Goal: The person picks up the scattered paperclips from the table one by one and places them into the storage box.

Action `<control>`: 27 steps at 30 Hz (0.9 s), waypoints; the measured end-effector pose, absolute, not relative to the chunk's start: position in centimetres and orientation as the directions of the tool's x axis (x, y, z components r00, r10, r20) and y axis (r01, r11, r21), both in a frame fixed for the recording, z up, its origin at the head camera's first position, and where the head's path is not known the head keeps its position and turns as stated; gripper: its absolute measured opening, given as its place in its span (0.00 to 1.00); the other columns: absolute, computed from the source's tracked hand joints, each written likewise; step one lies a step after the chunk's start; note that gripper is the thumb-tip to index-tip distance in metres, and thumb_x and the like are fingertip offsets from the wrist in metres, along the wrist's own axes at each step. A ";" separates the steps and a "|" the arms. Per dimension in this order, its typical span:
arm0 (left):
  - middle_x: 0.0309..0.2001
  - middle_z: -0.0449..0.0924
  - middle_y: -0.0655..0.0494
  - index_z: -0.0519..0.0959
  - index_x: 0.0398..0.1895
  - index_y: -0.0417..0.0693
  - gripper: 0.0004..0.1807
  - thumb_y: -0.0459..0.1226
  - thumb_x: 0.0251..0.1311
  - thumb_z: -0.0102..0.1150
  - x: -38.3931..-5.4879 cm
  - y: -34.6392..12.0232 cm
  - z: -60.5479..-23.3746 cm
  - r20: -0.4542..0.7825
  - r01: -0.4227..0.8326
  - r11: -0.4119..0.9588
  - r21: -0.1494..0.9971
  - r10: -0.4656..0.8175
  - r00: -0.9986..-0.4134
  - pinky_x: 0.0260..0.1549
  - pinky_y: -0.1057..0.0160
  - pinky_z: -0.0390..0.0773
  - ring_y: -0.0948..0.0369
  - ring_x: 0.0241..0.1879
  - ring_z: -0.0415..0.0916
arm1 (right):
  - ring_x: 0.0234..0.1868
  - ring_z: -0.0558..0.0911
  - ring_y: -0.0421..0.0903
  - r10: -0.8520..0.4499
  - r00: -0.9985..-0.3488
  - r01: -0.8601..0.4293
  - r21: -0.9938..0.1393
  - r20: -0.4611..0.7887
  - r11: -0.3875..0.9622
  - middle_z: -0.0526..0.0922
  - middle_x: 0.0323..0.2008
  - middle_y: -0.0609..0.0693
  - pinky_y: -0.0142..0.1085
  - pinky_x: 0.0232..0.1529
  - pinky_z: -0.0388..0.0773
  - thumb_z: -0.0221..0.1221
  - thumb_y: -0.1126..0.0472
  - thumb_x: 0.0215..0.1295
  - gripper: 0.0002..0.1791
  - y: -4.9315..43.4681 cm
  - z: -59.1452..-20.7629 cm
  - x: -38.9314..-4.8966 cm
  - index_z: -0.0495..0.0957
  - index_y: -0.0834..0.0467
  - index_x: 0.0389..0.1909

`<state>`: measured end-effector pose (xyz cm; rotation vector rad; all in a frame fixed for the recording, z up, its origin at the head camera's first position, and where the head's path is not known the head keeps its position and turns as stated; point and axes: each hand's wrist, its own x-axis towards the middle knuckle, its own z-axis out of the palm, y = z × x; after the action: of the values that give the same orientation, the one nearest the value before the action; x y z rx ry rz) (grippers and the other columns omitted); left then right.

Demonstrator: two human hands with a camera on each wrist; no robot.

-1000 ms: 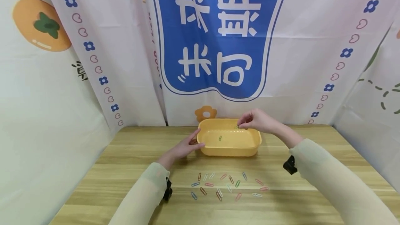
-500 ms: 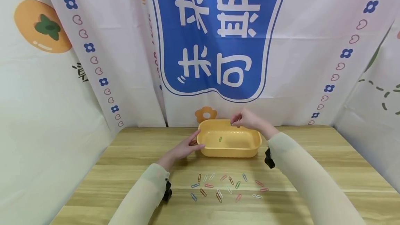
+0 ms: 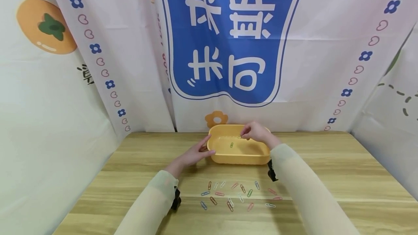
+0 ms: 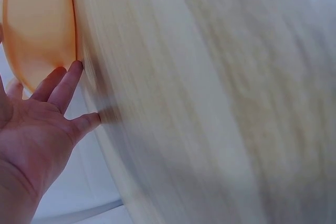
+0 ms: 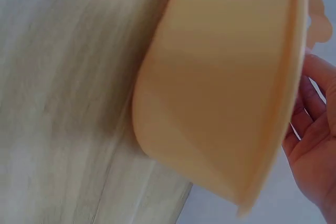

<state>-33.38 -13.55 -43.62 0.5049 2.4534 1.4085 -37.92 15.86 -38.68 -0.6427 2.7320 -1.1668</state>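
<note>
A yellow plastic basket point(image 3: 241, 159) stands at the back of the wooden table. My left hand point(image 3: 192, 154) rests against its left end, the fingers spread and fairly straight; the left wrist view shows the fingertips point(image 4: 73, 69) touching its wall. Inside the basket lies a green paper clip point(image 3: 232, 145). Over the basket's interior, my right hand point(image 3: 256, 133) pinches a small yellowish-green paper clip point(image 3: 240, 137) between thumb and forefinger. In the right wrist view the basket wall point(image 5: 215, 77) hides those fingertips, and part of the right hand point(image 5: 315, 145) shows beyond the rim.
Several paper clips in red, white, pink, blue and green lie scattered on the table point(image 3: 147, 177) in front of the basket, among them a green paper clip point(image 3: 249, 193). Right behind the basket hangs a printed white cloth point(image 3: 196, 115).
My right hand has moved left and then lower into the basket with the pinched paper clip. The left hand stays at the basket's left end, and the scattered paper clips keep their places.
</note>
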 end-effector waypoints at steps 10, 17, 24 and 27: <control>0.73 0.53 0.41 0.46 0.78 0.60 0.43 0.48 0.66 0.58 -33.2 -13.2 -42.8 -0.046 0.177 0.469 0.865 0.426 -0.904 0.65 0.43 0.57 0.45 0.69 0.58 | 0.36 0.80 0.46 -0.433 -0.895 -0.382 -0.679 0.104 0.627 0.85 0.34 0.51 0.41 0.40 0.78 0.64 0.67 0.61 0.07 16.7 -37.5 -37.0 0.84 0.67 0.38; 0.73 0.53 0.40 0.45 0.79 0.60 0.43 0.48 0.67 0.58 -33.2 -13.5 -43.5 -0.047 0.184 0.476 0.860 0.433 -0.900 0.65 0.44 0.57 0.46 0.68 0.59 | 0.33 0.81 0.44 -0.519 -0.842 -0.458 -0.704 0.147 0.543 0.85 0.32 0.49 0.37 0.37 0.79 0.66 0.67 0.60 0.05 18.0 -37.3 -34.5 0.84 0.66 0.35; 0.72 0.56 0.38 0.45 0.79 0.60 0.43 0.48 0.67 0.57 -33.1 -13.7 -43.6 -0.038 0.194 0.482 0.854 0.430 -0.902 0.65 0.43 0.58 0.45 0.68 0.60 | 0.33 0.80 0.45 -0.567 -0.805 -0.517 -0.674 0.174 0.527 0.85 0.33 0.46 0.35 0.34 0.79 0.66 0.65 0.61 0.03 20.3 -36.5 -30.5 0.85 0.59 0.34; 0.71 0.57 0.39 0.45 0.79 0.60 0.44 0.50 0.67 0.57 -33.1 -13.7 -43.5 -0.040 0.202 0.496 0.845 0.434 -0.900 0.65 0.43 0.58 0.45 0.68 0.60 | 0.32 0.80 0.44 -0.574 -0.801 -0.527 -0.659 0.173 0.537 0.84 0.33 0.44 0.35 0.33 0.78 0.66 0.64 0.60 0.03 21.6 -36.4 -29.1 0.85 0.58 0.35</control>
<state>-33.07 -13.67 -43.48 0.5417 2.4942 1.3595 -29.12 21.59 -36.36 -0.9673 2.6971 -1.1226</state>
